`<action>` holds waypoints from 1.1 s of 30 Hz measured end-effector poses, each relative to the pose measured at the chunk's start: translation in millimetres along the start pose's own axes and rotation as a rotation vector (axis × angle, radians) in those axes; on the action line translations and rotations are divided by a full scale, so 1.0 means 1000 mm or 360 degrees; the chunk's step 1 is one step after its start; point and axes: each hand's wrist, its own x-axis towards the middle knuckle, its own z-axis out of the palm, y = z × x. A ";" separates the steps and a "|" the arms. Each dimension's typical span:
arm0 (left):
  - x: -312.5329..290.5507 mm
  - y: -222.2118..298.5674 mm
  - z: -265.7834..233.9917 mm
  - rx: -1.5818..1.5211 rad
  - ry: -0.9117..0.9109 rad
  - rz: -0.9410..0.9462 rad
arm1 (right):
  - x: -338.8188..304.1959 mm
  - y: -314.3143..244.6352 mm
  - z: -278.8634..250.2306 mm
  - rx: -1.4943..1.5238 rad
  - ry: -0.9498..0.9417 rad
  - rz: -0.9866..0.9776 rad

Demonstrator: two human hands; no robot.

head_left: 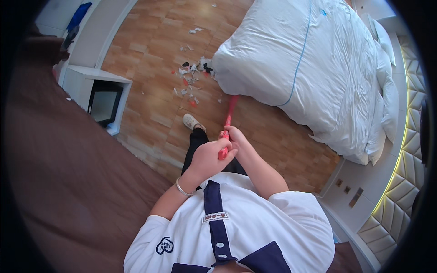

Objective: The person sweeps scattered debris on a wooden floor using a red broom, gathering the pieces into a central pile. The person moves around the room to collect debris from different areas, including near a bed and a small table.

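Note:
A long red stick (231, 109) slants away from my body, and its far end is hidden beneath the edge of the white bedding (273, 50). My left hand (210, 155), with a silver bangle at the wrist, is closed around the near end of the stick. Just beyond it, my right hand (234, 137) grips the same stick a little farther along. What is fixed at the stick's far end, if anything, is out of sight. Scraps of paper and other litter (195, 73), white, black and orange, lie on the wood-look floor (159, 86) by the bed's corner.
A brown-covered surface (82, 182) fills the left side. Beyond it stands a white cabinet (98, 75) with a dark-framed glass front. Pillows (389, 100) lie at the bed's right end, near a padded wall panel (396, 182). My shoe (192, 121) is on the floor.

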 end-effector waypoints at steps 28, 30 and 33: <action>0.127 -0.180 -0.206 -0.0210 0.0263 0.0134 | 0.170 -0.054 0.280 -0.0722 0.0175 -0.0344; 0.141 -0.183 -0.226 -0.0098 0.0365 0.0195 | 0.170 -0.056 0.303 -0.0710 0.0108 -0.0400; 0.140 -0.170 -0.234 0.0086 0.0291 0.0433 | 0.151 -0.060 0.315 -0.0247 -0.0107 -0.0266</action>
